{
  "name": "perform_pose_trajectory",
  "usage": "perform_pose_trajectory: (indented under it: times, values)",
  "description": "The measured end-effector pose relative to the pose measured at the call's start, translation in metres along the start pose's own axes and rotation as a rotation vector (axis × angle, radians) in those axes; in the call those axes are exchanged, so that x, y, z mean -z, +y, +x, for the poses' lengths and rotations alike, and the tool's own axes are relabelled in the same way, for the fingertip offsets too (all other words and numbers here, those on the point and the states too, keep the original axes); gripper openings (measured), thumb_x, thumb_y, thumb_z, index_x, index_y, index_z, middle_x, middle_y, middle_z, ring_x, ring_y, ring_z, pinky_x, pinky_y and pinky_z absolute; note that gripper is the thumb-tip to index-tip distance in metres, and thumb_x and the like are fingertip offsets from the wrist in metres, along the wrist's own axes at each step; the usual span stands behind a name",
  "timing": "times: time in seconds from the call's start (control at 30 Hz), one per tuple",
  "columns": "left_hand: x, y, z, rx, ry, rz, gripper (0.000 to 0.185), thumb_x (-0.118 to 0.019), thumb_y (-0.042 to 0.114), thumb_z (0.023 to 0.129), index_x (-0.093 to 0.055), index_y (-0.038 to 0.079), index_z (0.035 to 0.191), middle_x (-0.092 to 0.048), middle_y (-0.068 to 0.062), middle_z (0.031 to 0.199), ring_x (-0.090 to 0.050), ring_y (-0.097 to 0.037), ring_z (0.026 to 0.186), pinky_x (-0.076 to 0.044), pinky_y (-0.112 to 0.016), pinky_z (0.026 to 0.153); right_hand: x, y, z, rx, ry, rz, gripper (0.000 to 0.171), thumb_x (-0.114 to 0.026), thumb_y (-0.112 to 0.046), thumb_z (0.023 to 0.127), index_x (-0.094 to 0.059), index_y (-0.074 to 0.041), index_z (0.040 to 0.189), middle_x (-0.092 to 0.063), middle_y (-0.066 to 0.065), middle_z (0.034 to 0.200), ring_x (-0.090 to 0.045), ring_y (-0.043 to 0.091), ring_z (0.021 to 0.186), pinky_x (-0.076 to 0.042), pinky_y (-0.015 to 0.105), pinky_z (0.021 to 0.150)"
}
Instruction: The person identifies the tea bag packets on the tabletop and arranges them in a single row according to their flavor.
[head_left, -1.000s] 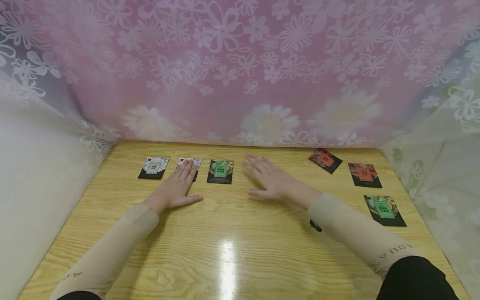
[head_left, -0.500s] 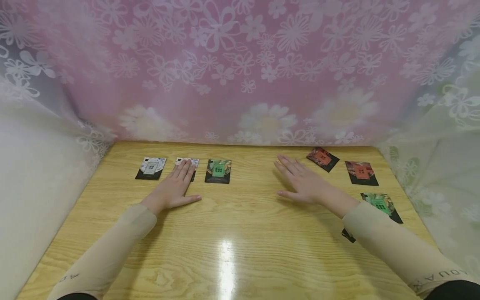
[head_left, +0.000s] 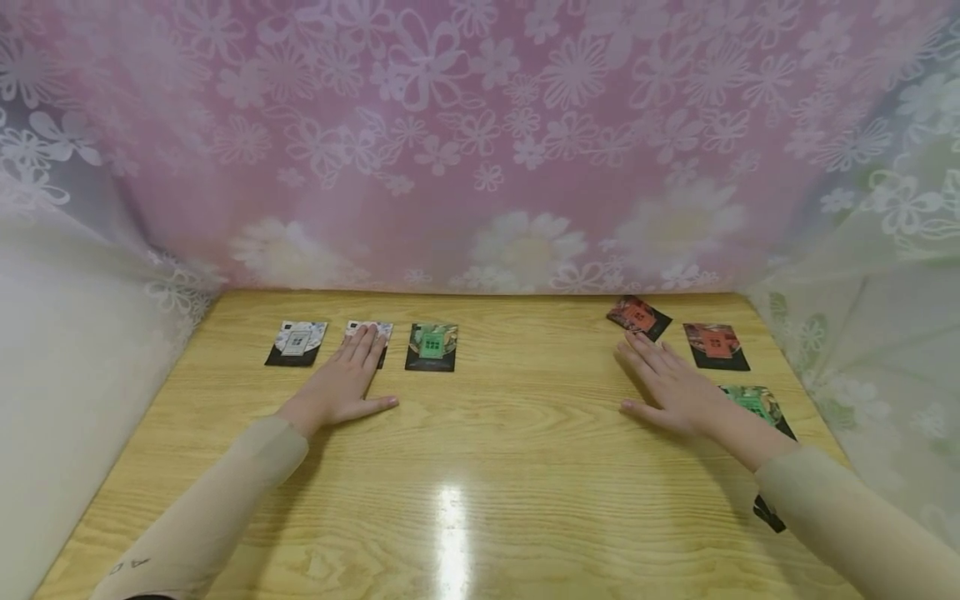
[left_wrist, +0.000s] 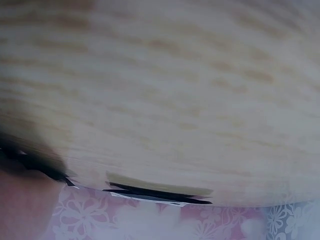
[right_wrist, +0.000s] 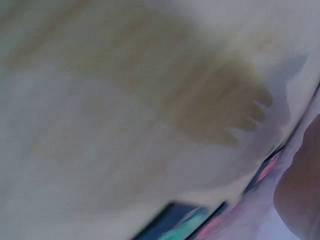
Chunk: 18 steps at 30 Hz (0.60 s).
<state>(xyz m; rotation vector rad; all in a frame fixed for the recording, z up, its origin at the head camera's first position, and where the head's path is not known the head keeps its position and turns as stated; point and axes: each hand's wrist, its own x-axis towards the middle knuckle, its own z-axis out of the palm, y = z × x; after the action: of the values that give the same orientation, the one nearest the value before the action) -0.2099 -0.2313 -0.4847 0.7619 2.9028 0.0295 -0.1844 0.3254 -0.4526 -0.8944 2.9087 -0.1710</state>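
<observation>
Fingers straight, my left hand (head_left: 337,379) lies over a white flowered packet (head_left: 385,326), hiding much of it. Another white packet (head_left: 297,343) lies to its left, and a green and black packet (head_left: 432,347) to its right. My right hand (head_left: 678,387) is spread out and holds nothing. Its fingertips come right up to the lower edge of a tilted red and black packet (head_left: 637,317). A second red packet (head_left: 717,346) lies just beyond it. The right forearm partly covers another green packet (head_left: 761,404). In the right wrist view, the hand (right_wrist: 302,185) casts a shadow on the wood.
All packets lie flat on a wood-grain table (head_left: 495,467). A pink flowered curtain (head_left: 450,192) hangs along the far edge, with pale cloth (head_left: 82,358) at the left side and more sheer cloth (head_left: 885,358) at the right.
My right hand has moved right, from beside the middle green packet to the red packets, with nothing in it. The left hand has stayed on the white packet. The view has shifted slightly.
</observation>
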Motion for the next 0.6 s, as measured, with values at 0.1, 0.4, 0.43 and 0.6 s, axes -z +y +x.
perform_pose_trajectory:
  times: [0.1,0.4,0.43,0.6]
  values:
    - [-0.001,0.0,0.0,-0.004,0.006,0.006,0.112,-0.051,0.072,0.101,-0.005,-0.004,0.169,0.002,-0.028,0.177,0.0,-0.045,0.166,-0.01,-0.056,0.136,-0.003,0.01,-0.018,-0.022,0.028,0.019,0.089,-0.061,-0.05,0.106,-0.019,-0.007,0.171,-0.015,0.024,0.177,-0.015,0.044,0.164,-0.019,0.068,0.13]
    - [-0.002,0.0,0.0,-0.005,0.014,0.006,0.112,-0.053,0.071,0.1,-0.006,-0.005,0.169,0.001,-0.028,0.176,0.0,-0.045,0.166,-0.01,-0.057,0.136,-0.011,0.033,-0.067,-0.06,0.105,-0.012,0.09,-0.062,-0.044,0.106,-0.014,-0.006,0.171,-0.016,0.025,0.177,-0.012,0.039,0.166,0.015,0.032,0.135]
    - [-0.002,0.001,0.0,-0.004,0.011,0.006,0.113,-0.053,0.071,0.1,-0.006,-0.004,0.169,0.001,-0.028,0.176,0.0,-0.045,0.166,-0.01,-0.057,0.136,-0.012,0.035,-0.072,-0.064,0.114,-0.016,0.09,-0.063,-0.044,0.106,-0.014,-0.005,0.171,-0.017,0.026,0.176,-0.013,0.04,0.166,0.016,0.03,0.134]
    - [-0.001,0.001,0.0,-0.001,0.009,0.005,0.112,-0.053,0.071,0.101,-0.006,-0.005,0.169,0.001,-0.029,0.176,0.0,-0.045,0.166,-0.01,-0.057,0.136,-0.018,0.045,-0.093,-0.063,0.163,-0.024,0.089,-0.066,-0.039,0.104,-0.018,-0.004,0.17,-0.017,0.026,0.176,-0.009,0.038,0.167,0.016,0.028,0.133]
